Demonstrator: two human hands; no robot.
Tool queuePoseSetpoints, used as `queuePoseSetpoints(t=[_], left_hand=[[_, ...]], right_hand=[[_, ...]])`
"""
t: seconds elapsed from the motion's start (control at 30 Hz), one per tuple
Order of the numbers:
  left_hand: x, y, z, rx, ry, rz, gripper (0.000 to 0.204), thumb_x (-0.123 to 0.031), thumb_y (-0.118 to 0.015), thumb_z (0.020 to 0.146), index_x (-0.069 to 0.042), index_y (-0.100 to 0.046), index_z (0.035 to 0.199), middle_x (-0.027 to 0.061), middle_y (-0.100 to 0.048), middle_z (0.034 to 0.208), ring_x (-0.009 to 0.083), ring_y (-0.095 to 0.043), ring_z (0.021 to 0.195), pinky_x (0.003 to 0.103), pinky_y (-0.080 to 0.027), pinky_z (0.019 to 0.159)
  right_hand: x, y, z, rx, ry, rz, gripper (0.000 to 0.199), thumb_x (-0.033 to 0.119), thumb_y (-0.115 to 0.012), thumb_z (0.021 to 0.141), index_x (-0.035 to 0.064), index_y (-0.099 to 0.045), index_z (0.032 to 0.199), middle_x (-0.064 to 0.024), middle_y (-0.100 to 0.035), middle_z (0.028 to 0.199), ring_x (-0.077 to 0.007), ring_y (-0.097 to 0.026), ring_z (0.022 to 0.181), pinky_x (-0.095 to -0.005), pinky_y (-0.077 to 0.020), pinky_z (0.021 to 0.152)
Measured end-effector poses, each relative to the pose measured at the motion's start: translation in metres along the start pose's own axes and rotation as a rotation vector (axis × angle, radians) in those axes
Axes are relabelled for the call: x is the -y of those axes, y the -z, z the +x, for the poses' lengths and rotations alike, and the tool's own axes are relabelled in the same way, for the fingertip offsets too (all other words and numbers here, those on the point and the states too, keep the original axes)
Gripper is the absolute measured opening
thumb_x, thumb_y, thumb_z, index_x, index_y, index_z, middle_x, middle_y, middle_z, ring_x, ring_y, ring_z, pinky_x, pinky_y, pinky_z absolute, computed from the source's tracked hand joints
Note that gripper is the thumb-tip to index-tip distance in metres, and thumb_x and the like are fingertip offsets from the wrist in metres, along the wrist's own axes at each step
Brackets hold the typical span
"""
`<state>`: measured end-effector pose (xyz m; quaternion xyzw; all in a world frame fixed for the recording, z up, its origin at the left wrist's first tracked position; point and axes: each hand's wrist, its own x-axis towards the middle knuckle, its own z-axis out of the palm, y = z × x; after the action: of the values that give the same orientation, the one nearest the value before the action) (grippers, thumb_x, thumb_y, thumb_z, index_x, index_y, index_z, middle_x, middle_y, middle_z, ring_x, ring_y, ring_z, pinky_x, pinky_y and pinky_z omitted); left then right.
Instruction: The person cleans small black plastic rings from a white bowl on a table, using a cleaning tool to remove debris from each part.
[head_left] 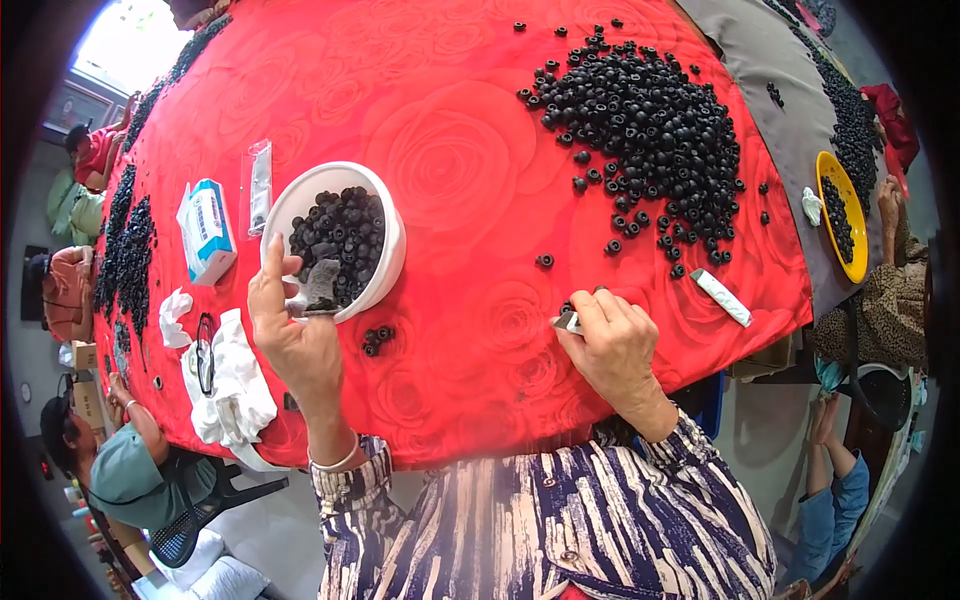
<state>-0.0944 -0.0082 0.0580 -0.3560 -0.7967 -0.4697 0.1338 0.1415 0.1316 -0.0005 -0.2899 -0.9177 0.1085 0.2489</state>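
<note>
My left hand (pixel 295 330) is at the near rim of a white plastic bowl (pixel 397 255), fingers apart, with a grey covering (pixel 322 278) on what looks like the thumb, over the bowl's contents. Inside lie many small round black pieces (pixel 345 230), some with a hole. To the right, my right hand (pixel 615 345) is closed in a pinch on a small metal blade (pixel 569 322), its tip pointing left. A black piece shows by those fingertips; whether it is held I cannot tell. Several loose black pieces (pixel 377 340) rest beside the bowl.
A large heap of black pieces (pixel 650 130) covers the far right of the red tablecloth (pixel 450 150). A white-wrapped strip (pixel 722 297) lies near the right edge. Left of the bowl are a tissue pack (pixel 208 235), crumpled white cloth (pixel 235 385) and a clear packet (pixel 260 185). Other people sit around.
</note>
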Motion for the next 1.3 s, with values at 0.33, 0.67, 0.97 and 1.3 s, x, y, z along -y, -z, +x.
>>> queuePoseSetpoints(t=[0.33, 0.67, 0.97, 1.3], left_hand=[[-0.052, -0.029, -0.062, 0.806, 0.847, -0.753, 0.022, -0.002, -0.064, 0.082, 0.0, -0.063, 0.104, 0.0034, -0.063, 0.085, 0.0087, -0.059, 0.069, 0.019, -0.044, 0.052], [-0.035, -0.04, -0.08, 1.51, 1.037, -1.109, 0.017, -0.012, -0.069, 0.082, 0.001, -0.065, 0.091, 0.0024, -0.062, 0.068, 0.0044, -0.054, 0.054, 0.018, -0.041, 0.047], [-0.034, -0.038, -0.1, 1.501, 1.165, -1.315, 0.013, -0.01, -0.068, 0.082, 0.0, -0.066, 0.091, 0.0019, -0.062, 0.068, 0.0041, -0.054, 0.053, 0.018, -0.041, 0.047], [-0.039, -0.043, -0.118, 1.324, 1.231, -1.451, 0.013, -0.005, -0.064, 0.084, -0.001, -0.065, 0.096, 0.0043, -0.066, 0.078, 0.0059, -0.06, 0.061, 0.018, -0.047, 0.053]], right_hand=[[0.003, 0.012, -0.004, 0.045, 0.24, 0.462, 0.028, 0.004, -0.072, 0.061, 0.0036, -0.06, 0.087, -0.0059, -0.052, 0.064, -0.0225, -0.052, 0.053, -0.033, -0.0386, 0.048], [0.006, 0.027, -0.007, 0.296, 0.383, 0.929, 0.031, 0.007, -0.078, 0.059, 0.0017, -0.062, 0.086, -0.005, -0.053, 0.063, -0.0201, -0.054, 0.051, -0.0311, -0.04, 0.045], [0.003, 0.027, -0.011, 0.386, 0.309, 1.101, 0.026, 0.009, -0.077, 0.066, 0.0012, -0.062, 0.085, -0.0057, -0.054, 0.062, -0.0198, -0.055, 0.051, -0.0308, -0.0408, 0.045], [0.005, 0.024, -0.013, 0.176, 0.302, 0.971, 0.025, 0.018, -0.073, 0.076, -0.0019, -0.066, 0.09, -0.0037, -0.053, 0.058, -0.016, -0.051, 0.046, -0.029, -0.0373, 0.043]])
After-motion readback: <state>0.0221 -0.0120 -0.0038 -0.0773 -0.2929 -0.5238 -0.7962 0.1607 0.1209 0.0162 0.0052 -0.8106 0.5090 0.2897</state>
